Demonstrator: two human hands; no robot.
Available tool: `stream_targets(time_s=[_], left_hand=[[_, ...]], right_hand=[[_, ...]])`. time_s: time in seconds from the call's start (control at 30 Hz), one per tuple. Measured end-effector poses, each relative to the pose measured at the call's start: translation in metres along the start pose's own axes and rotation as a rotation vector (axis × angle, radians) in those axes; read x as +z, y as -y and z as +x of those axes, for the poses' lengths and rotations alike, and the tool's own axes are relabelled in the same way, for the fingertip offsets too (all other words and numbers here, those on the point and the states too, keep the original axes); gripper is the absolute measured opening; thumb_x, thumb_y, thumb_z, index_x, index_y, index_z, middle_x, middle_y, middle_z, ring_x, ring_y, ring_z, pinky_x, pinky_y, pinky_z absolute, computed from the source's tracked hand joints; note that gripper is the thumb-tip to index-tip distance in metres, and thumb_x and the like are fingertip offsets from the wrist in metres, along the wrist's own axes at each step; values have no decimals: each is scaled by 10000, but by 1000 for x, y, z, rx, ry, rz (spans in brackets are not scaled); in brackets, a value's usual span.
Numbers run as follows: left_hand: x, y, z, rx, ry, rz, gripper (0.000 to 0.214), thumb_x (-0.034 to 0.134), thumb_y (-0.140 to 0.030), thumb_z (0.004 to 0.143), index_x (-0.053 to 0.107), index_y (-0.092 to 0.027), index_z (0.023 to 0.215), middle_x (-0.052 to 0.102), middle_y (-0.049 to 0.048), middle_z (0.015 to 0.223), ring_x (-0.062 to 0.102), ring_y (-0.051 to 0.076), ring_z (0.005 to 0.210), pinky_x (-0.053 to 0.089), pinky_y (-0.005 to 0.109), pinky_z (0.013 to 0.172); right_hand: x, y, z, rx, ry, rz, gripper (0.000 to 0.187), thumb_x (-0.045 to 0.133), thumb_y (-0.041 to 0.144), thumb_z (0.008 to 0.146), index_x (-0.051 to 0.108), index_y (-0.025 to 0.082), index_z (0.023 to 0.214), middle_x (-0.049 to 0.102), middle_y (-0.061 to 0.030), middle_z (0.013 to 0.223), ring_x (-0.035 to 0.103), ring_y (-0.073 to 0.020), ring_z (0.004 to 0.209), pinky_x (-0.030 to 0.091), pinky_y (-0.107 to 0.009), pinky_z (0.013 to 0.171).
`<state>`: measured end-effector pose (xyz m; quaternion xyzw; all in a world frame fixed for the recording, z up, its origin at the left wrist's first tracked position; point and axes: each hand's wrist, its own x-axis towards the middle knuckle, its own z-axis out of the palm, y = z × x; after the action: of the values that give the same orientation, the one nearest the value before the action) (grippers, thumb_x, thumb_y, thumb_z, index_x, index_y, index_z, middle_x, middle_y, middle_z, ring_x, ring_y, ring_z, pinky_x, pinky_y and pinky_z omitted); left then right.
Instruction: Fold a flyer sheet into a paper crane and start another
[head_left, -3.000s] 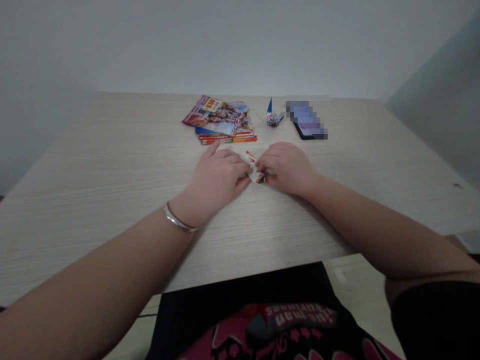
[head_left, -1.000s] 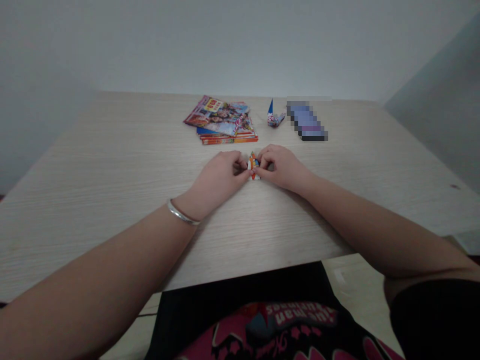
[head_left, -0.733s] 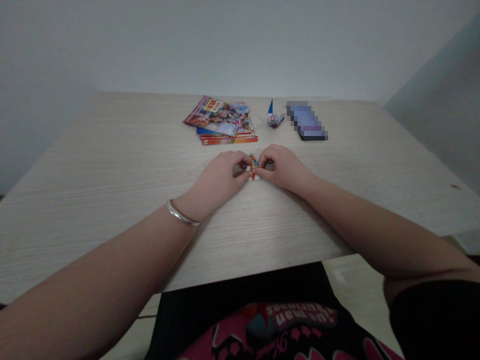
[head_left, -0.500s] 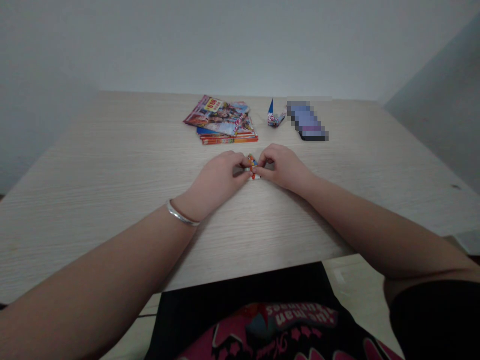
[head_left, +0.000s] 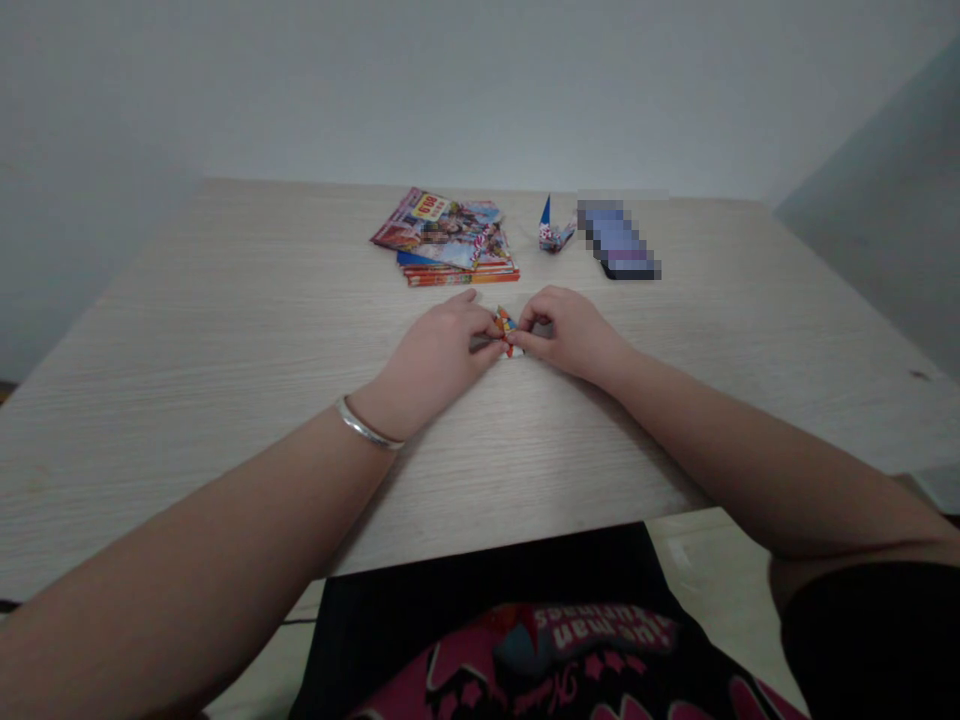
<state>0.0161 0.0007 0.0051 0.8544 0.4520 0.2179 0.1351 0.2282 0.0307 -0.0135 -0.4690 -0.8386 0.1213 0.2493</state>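
A small folded piece of colourful printed paper point(head_left: 507, 322), orange, white, yellow and blue, lies between my hands over the table. My left hand point(head_left: 448, 338), with a silver bangle on its wrist, pinches the paper's left side between thumb and fingers. From the right, my right hand point(head_left: 568, 330) grips it with thumb and forefinger, its fingertips close to the left ones. The fingers cover part of the paper, so its exact folds cannot be made out.
Beyond my left hand lies a stack of colourful printed leaflets point(head_left: 442, 232). To its right stands a folded paper figure point(head_left: 551, 232) with a blue point. A phone point(head_left: 621, 240), partly pixelated, lies beside that. Everything rests on a pale wood-grain table point(head_left: 225, 300) against a wall.
Both hands keep their hold on the folded paper, with only slight finger movement; one left finger now lifts a little. The whole view has shifted slightly.
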Motion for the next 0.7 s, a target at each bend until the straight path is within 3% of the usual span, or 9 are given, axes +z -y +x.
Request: stream_targets(time_s=[0.1,0.27,0.5,0.6,0.7], left_hand=[[0,-1,0,21,-3,52,159,661,-238,964,792,-148,970,800,105,1099,621,331,1335,456,493,1195],[-2,1,1,42,1,90,183,665,-273,967,808,-161,992,787,113,1175,688,287,1158,515,467,1094],[-1,6,0,-10,9,78,157,743,-332,919,780,-211,1013,768,77,1248,677,264,1181,482,450,1093],[-3,3,-1,-23,31,119,169,717,-338,939,780,-228,1051,753,70,1288,663,282,1217,453,503,1121],[-8,-5,-2,27,50,196,189,644,-328,985,800,-248,1056,762,57,1282,637,305,1272,422,541,1158]], right_hand=[[-2,-2,0,-8,24,28,165,787,355,843,731,204,806,750,-49,869,646,-219,866,437,-362,830],[-6,-8,0,9,45,57,183,845,369,790,765,218,855,790,-49,934,682,-236,920,447,-382,894],[-6,-5,-2,-32,40,-3,276,896,378,773,776,197,943,800,-72,990,702,-263,979,454,-395,919],[-6,-3,-3,-82,25,-29,377,903,375,775,766,181,1067,797,-96,1106,698,-285,1069,456,-412,960],[-7,-3,-4,-157,56,-17,337,858,380,835,771,199,1106,799,-79,1151,695,-275,1124,443,-419,1014]])
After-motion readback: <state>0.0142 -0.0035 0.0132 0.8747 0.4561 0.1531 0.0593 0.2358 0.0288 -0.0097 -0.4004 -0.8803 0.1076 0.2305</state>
